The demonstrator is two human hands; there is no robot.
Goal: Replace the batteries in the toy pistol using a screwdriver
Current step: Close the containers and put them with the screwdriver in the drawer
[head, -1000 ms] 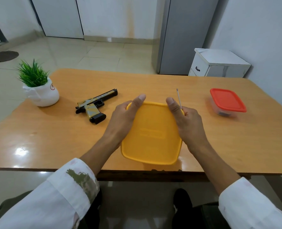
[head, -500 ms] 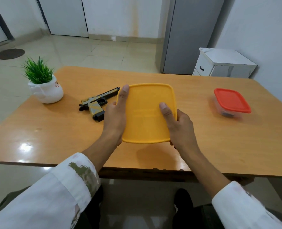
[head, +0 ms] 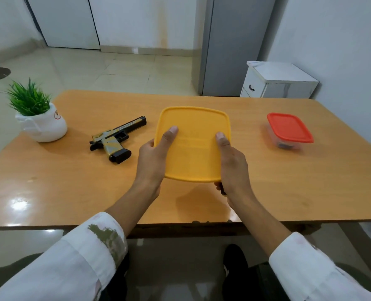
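Observation:
I hold a square yellow-lidded container (head: 193,146) just above the middle of the wooden table (head: 71,181). My left hand (head: 154,157) grips its left side and my right hand (head: 232,164) its right side, both thumbs on the lid. A dark handle-like object (head: 223,190) pokes out under my right hand's fingers; I cannot tell what it is. The toy pistol (head: 115,139), tan and black, lies on its side on the table to the left of the container, apart from both hands.
A small clear container with a red lid (head: 288,129) sits at the right of the table, something dark inside it. A potted green plant in a white pot (head: 39,118) stands at the far left. A white cabinet (head: 278,81) stands behind the table.
The yellow container has come up off the table near the front edge and moved away from me. Both hands stay on its sides. The thin metal shaft beside my right hand is out of sight.

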